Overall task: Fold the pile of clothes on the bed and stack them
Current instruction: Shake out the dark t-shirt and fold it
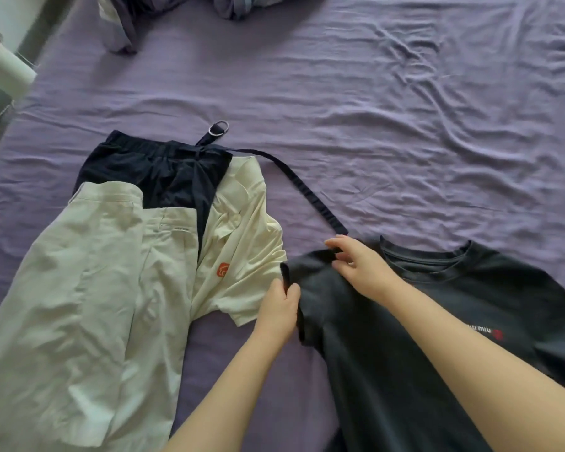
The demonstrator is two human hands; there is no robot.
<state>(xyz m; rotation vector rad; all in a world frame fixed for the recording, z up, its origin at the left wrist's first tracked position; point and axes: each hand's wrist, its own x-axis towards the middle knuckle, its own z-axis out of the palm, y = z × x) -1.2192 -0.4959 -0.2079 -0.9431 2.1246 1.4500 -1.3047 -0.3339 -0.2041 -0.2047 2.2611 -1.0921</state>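
Observation:
A dark grey T-shirt (437, 308) with a small red chest print lies spread on the purple bed sheet (388, 109) at the lower right. My left hand (279, 308) pinches the edge of its left sleeve. My right hand (356, 265) grips the same sleeve near the shoulder seam, fingers curled into the cloth. To the left lies a loose pile: cream trousers (88, 305), a cream polo shirt (242, 252) with an orange logo, and a navy garment (163, 177) under both.
A navy belt strap (304, 187) with a metal ring buckle (219, 128) runs from the navy garment toward my right hand. Bunched grey-purple bedding (177, 11) sits at the far edge. A white object (4, 70) stands off the bed at the upper left.

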